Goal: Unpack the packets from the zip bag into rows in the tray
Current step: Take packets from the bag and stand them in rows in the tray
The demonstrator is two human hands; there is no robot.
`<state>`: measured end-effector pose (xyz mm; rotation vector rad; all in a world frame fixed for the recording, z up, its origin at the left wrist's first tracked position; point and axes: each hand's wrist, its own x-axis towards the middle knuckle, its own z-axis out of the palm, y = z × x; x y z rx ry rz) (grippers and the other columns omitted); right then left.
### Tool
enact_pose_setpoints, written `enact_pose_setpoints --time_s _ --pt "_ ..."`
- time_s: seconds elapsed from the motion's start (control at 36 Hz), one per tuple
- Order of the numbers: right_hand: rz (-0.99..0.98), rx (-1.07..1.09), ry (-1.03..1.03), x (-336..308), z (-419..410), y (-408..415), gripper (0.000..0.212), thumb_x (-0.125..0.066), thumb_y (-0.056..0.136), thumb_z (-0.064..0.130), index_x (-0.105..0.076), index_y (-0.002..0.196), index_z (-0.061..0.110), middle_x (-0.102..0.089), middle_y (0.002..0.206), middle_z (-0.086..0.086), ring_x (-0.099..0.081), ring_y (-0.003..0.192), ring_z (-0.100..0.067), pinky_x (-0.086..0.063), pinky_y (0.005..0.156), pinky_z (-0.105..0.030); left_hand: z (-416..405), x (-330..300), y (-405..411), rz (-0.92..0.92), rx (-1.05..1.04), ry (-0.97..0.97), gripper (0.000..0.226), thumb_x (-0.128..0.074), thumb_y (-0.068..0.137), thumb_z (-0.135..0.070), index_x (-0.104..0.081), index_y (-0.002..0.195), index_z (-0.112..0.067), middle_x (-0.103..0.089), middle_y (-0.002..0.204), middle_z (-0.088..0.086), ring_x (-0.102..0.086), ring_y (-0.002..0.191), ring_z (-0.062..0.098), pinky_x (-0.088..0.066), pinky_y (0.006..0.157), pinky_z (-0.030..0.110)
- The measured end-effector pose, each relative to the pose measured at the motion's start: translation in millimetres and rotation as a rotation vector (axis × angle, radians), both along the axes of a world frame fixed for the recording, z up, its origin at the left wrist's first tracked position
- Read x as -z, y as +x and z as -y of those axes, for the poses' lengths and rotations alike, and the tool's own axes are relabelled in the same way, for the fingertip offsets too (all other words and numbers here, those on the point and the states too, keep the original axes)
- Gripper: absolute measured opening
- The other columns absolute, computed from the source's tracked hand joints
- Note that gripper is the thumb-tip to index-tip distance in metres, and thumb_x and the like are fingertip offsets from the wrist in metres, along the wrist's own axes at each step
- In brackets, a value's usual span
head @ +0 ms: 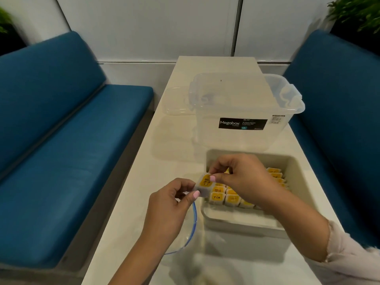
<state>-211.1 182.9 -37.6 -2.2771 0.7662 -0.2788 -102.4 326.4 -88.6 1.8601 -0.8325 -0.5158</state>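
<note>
A small packet (204, 185) with a yellow label hangs just above the left edge of the cream tray (296, 182). My left hand (170, 204) pinches its lower left corner, and my right hand (240, 177) pinches its top edge. Inside the tray, several yellow-labelled packets (230, 197) stand in rows, partly hidden by my right hand and forearm. The clear zip bag (189, 239) with a blue zip line lies on the table under my left wrist, its mouth open toward the tray.
A clear Megabox storage bin (242, 112) stands behind the tray, with a clear lid (176, 101) flat at its left. The narrow white table (144, 182) runs between two blue benches (61, 140). Plants sit in the far corners.
</note>
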Motion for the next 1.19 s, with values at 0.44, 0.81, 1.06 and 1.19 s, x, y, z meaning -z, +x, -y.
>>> enact_pose_setpoints --time_s 0.44,0.81,1.06,1.19 --pt "-0.358 0.039 -0.253 33 12 -13 0.006 -0.067 0.084 0.034 -0.067 0.088 0.030 -0.068 0.090 0.010 -0.056 0.082 -0.009 -0.040 0.065 -0.023 6 11 -6 0.483 0.172 0.312 0.032 -0.072 0.073 -0.045 -0.059 0.102 -0.042 -0.050 0.104 -0.029 -0.035 0.095 -0.003 -0.024 0.084 0.015" --pt "-0.441 0.044 -0.333 69 8 -1 0.010 -0.063 0.087 0.036 -0.070 0.092 0.031 -0.063 0.099 0.007 -0.057 0.095 -0.015 -0.036 0.066 -0.025 4 6 -9 0.476 0.176 0.371 0.031 -0.068 0.077 -0.046 -0.058 0.106 -0.042 -0.054 0.116 -0.023 -0.042 0.107 0.001 -0.028 0.092 0.018" --pt "-0.434 0.093 -0.315 78 11 4 0.010 -0.065 0.085 0.036 -0.072 0.091 0.031 -0.065 0.096 0.007 -0.058 0.092 -0.015 -0.039 0.067 -0.024 5 3 -11 0.455 0.180 0.401 0.032 -0.065 0.079 -0.047 -0.056 0.109 -0.044 -0.052 0.120 -0.024 -0.040 0.111 0.000 -0.029 0.096 0.018" --pt "-0.445 0.097 -0.302 80 10 4 0.010 -0.066 0.084 0.037 -0.072 0.090 0.031 -0.067 0.094 0.008 -0.059 0.088 -0.014 -0.045 0.069 -0.025 5 2 -11 0.449 0.177 0.410 0.033 -0.064 0.080 -0.048 -0.055 0.111 -0.043 -0.052 0.123 -0.024 -0.040 0.113 0.001 -0.029 0.098 0.019"
